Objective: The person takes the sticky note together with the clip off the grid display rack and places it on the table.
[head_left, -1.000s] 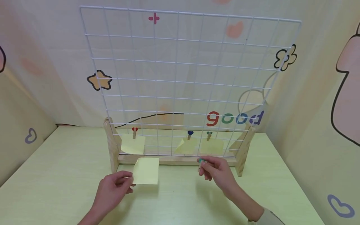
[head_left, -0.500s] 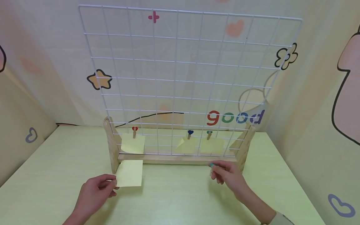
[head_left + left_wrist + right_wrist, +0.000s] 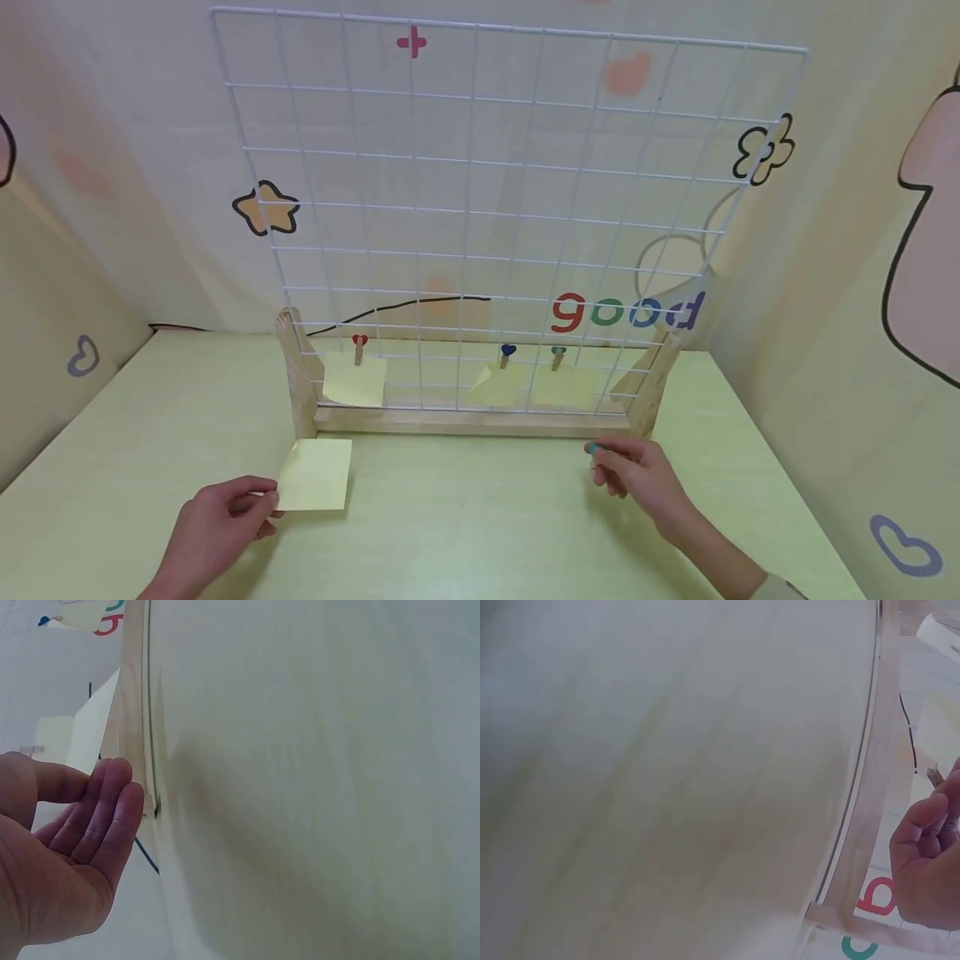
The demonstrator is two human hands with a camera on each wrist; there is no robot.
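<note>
My left hand pinches the left edge of a yellow sticky note between thumb and fingers, above the table in front of the stand's left foot. In the left wrist view that note is seen nearly edge-on. My right hand pinches a small wooden clothespin with a teal top near the stand's right foot. The tip of this clothespin shows in the right wrist view. Behind both hands stands a white wire grid in a wooden stand.
Low on the grid, sticky notes hang from clothespins with a red heart, a blue heart and a green heart. The pale table extends to both sides. A printed curtain closes off the back.
My hands have moved apart and slightly toward me. The left went left with the sticky note; the right went right with the clothespin. The notes on the grid stay put.
</note>
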